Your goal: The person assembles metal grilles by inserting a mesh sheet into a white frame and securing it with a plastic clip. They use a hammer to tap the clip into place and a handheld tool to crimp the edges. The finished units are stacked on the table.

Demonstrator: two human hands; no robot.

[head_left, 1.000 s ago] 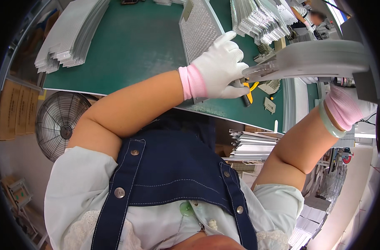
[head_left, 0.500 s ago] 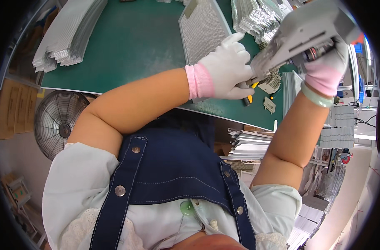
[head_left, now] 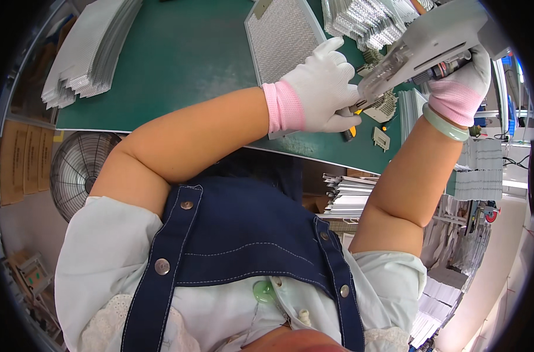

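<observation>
My right hand [head_left: 467, 88], in a white glove with a pink cuff, is closed round the handle of a grey rivet gun [head_left: 425, 50]. The tool slants down to the left, its nose toward my other hand. My left hand [head_left: 322, 88], gloved alike, has thumb and fingers pinched at the nose tip. Whatever sits between those fingertips is hidden. Behind and left of this hand lies a framed metal mesh panel [head_left: 279, 44], partly covered by the glove. Just below the fingertips shows a yellow and black hand tool [head_left: 350, 134], partly hidden.
The green table [head_left: 185, 64] carries a stack of mesh sheets [head_left: 97, 47] at left and more silvery mesh [head_left: 364, 23] at the back right. Small beige parts [head_left: 381, 139] lie right of my left hand. A fan [head_left: 79, 167] stands at left; metal strips [head_left: 346, 196] lie below the table.
The rivet gun and both hands shift slightly within the picture, as does the whole scene. The left fingertips stay at the tool's nose, and the right hand keeps its grip.
</observation>
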